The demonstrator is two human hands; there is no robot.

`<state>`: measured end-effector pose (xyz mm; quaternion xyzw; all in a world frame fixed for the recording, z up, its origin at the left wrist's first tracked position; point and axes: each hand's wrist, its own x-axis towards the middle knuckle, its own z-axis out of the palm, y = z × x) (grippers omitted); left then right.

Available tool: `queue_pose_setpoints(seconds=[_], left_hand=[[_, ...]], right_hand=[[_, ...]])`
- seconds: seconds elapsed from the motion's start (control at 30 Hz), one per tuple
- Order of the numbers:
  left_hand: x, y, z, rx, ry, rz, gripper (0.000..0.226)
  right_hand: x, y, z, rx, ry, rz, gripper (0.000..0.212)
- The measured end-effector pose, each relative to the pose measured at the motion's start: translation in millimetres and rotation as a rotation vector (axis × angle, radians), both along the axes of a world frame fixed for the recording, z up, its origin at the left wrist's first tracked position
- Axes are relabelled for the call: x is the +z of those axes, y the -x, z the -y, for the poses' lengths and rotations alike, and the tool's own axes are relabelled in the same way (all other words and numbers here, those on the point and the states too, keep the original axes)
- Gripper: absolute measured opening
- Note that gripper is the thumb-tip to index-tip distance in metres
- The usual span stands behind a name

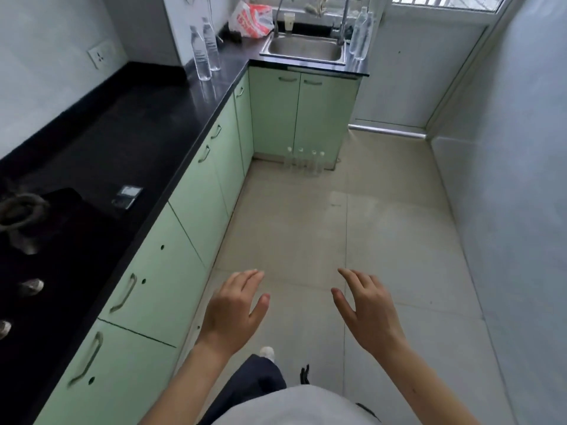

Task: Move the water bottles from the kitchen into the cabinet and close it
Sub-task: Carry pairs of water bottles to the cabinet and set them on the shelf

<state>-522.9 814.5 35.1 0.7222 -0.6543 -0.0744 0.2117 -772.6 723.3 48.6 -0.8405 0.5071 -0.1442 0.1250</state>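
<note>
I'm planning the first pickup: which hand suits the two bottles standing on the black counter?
Probably left. The two bottles stand on the counter along the person's left side, and the left hand is nearer it. The right hand is equally open and empty.

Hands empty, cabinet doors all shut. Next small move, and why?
Probably a step forward toward the four clear plastic bottles on the floor, at the foot of the pale green sink cabinet. The left hand and right hand are open, holding nothing, and far from every bottle; that row stands straight ahead, before shut doors.
</note>
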Motion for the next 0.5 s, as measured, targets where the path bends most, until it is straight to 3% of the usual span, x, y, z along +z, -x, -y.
queue_pose_setpoints(seconds=[0.23, 0.5], left_hand=[[30, -99, 163, 0.019, 0.076, 0.018, 0.048], [-21, -134, 291, 0.127, -0.027, -0.032, 0.05]], right_hand=[[23, -85, 137, -0.038, 0.043, 0.05, 0.053], [-23, -152, 309, 0.04, -0.043, 0.041, 0.053]])
